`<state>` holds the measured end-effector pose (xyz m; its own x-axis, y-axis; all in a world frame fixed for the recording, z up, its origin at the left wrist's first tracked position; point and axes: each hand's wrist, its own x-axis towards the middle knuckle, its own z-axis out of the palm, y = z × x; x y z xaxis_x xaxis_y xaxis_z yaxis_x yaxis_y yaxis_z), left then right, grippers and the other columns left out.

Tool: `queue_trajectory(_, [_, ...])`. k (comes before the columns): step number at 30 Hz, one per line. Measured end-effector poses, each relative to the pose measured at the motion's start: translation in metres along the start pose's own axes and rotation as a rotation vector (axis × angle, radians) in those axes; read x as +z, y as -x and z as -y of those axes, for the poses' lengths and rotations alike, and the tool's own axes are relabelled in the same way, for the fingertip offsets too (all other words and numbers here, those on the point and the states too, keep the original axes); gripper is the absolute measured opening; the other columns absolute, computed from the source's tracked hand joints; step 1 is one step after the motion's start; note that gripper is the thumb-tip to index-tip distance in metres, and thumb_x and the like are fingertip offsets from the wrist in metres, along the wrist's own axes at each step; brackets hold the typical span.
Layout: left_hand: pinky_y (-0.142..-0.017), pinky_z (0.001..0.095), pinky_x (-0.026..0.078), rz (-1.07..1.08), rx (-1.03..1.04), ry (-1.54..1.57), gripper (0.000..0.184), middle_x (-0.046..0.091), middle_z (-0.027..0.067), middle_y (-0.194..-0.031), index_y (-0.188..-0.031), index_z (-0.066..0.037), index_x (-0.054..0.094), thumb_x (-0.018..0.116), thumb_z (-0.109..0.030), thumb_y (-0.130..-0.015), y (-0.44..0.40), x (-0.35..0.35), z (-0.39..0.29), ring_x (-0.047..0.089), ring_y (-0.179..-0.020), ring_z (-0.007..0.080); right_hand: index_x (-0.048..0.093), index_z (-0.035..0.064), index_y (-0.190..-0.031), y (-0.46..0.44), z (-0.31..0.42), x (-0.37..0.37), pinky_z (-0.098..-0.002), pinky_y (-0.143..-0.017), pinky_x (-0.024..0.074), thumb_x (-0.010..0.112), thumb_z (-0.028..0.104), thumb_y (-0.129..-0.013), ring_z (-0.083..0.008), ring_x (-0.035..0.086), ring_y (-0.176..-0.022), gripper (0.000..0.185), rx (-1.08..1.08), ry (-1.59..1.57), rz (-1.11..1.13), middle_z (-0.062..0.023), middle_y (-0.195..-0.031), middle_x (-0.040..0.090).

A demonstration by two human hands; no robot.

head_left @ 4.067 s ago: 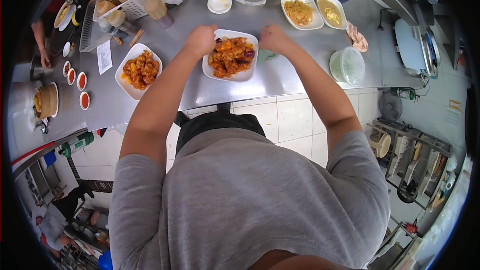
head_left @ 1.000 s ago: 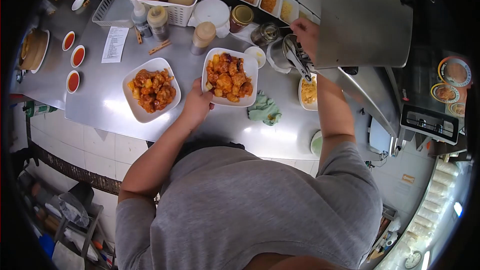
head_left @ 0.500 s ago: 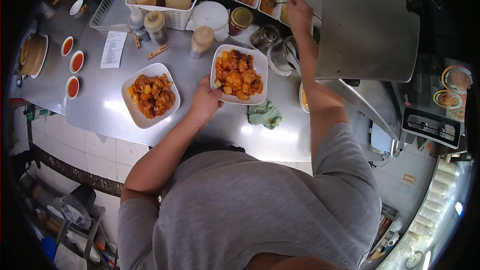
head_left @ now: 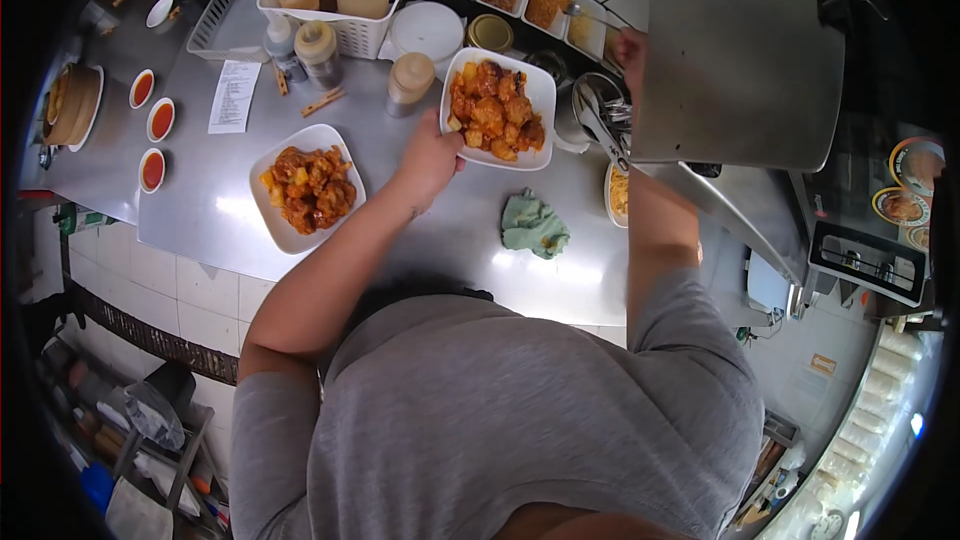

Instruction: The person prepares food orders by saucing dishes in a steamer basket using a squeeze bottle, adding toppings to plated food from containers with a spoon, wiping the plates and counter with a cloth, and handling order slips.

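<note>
My left hand point(head_left: 432, 160) is closed on the near-left rim of a white square bowl point(head_left: 545, 90) filled with glazed orange-red chunks of food. The bowl is held above the steel counter. On the counter to the left stands a second white bowl point(head_left: 272, 225) with similar food. My right hand point(head_left: 630, 52) reaches to the right end of a row of white topping tubs. A steel panel hides part of it; its visible fingers are bunched, and what they hold cannot be made out. The nearest tub point(head_left: 585, 32) has pale yellow contents and stands beside it.
A crumpled green cloth point(head_left: 533, 224) lies on the steel counter point(head_left: 420, 260). A squeeze bottle point(head_left: 410, 80), a jar point(head_left: 489, 33) and a white basket of bottles point(head_left: 362, 38) stand behind. The steel panel point(head_left: 740, 60) overhangs the right. Several red sauce dishes and a receipt point(head_left: 234, 97) lie left.
My left hand has moved the bowl up and slightly right, away from me. My right hand has shifted right and lower, off the tubs and partly behind the steel panel.
</note>
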<state>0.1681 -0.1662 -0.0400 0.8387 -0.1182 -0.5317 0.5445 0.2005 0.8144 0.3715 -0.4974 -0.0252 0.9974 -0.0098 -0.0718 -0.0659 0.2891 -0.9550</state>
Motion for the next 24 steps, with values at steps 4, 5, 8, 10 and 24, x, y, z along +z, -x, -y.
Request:
queue_trajectory(4, [-0.042, 0.0229, 0.035, -0.007, -0.004, -0.025, 0.036, 0.054, 0.0066, -0.076, -0.116, -0.004, 0.04, 0.046, -0.009, -0.081, -0.008, 0.006, -0.008, 0.048, -0.053, 0.0101, 0.059, -0.0015, -0.079, 0.086, 0.03, 0.033, -0.0251, -0.048, 0.0438, 0.058, 0.007, -0.08, -0.0149, 0.057, -0.055, 0.009, -0.109, -0.058, -0.016, -0.0102, -0.066, 0.06])
queue_trajectory(5, [-0.045, 0.0246, 0.039, -0.006, 0.006, -0.042, 0.038, 0.056, 0.009, -0.08, -0.118, 0.0, 0.039, 0.046, -0.007, -0.081, -0.01, 0.007, -0.009, 0.051, -0.055, 0.012, 0.059, -0.0013, -0.079, 0.1, 0.033, 0.038, -0.0251, -0.049, 0.044, 0.058, 0.007, -0.08, -0.0148, 0.058, -0.056, 0.009, -0.121, -0.044, -0.022, -0.0102, -0.066, 0.06])
queue_trajectory(8, [-0.049, 0.0265, 0.044, 0.013, 0.009, -0.034, 0.04, 0.058, 0.0113, -0.083, -0.12, 0.003, 0.039, 0.045, -0.005, -0.081, -0.014, 0.01, -0.008, 0.053, -0.056, 0.0139, 0.059, -0.0006, -0.08, 0.121, 0.032, 0.047, -0.0252, -0.05, 0.0444, 0.058, 0.009, -0.081, -0.0146, 0.058, -0.057, 0.009, -0.141, 0.028, -0.047, -0.0102, -0.067, 0.061])
queue_trajectory(10, [-0.048, 0.0266, 0.044, 0.017, 0.008, -0.017, 0.041, 0.058, 0.0114, -0.083, -0.121, 0.003, 0.039, 0.045, -0.005, -0.081, -0.016, 0.009, -0.006, 0.053, -0.055, 0.0139, 0.06, -0.0002, -0.081, 0.117, 0.03, 0.051, -0.0253, -0.051, 0.0448, 0.057, 0.009, -0.081, -0.0145, 0.058, -0.058, 0.01, -0.166, 0.082, -0.055, -0.0103, -0.068, 0.061])
queue_trajectory(24, [-0.048, 0.0282, 0.044, -0.038, 0.048, -0.062, 0.041, 0.058, 0.012, -0.08, -0.12, 0.003, 0.039, 0.046, -0.004, -0.08, -0.005, -0.003, 0.005, 0.054, -0.054, 0.0153, 0.061, -0.0012, -0.081, -0.006, -0.027, 0.102, -0.0281, -0.053, 0.0488, 0.054, 0.01, -0.082, -0.0177, 0.06, -0.057, 0.013, -0.239, 1.046, -0.157, -0.013, -0.068, 0.063])
